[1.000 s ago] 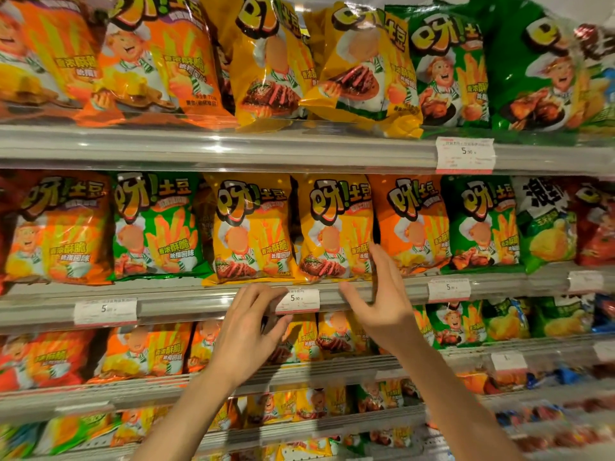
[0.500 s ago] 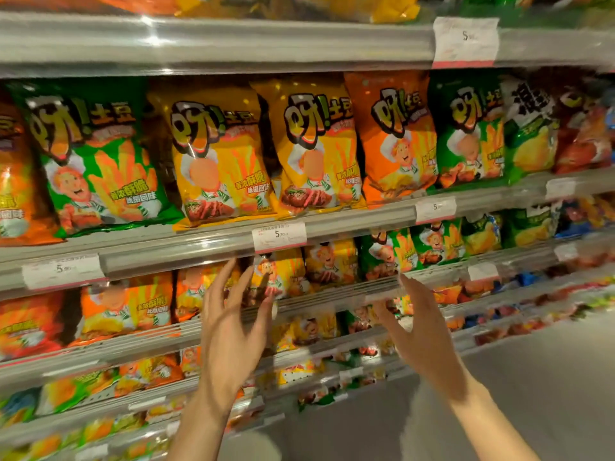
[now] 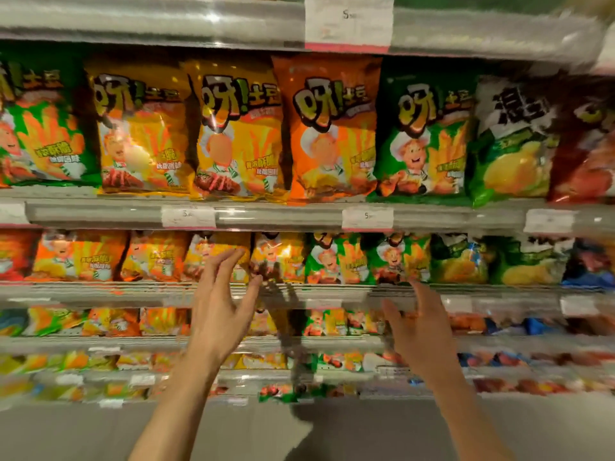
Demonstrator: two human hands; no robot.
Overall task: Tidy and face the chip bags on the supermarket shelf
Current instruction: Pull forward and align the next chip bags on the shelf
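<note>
Both hands have dropped, left hand (image 3: pixel 219 314) and right hand (image 3: pixel 421 331) with spread, empty fingers before upright chip bags (image 3: pixel 239 257).

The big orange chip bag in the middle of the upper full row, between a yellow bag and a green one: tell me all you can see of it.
The orange chip bag is a glossy foil-look pouch standing upright and facing front on the shelf rail. It shows large yellow characters near the top and a cartoon chef above fries and food. Its bottom edge sits slightly past the rail. The yellow bag overlaps its left side; the green bag abuts its right. No hand touches it; both are lower down.
</note>
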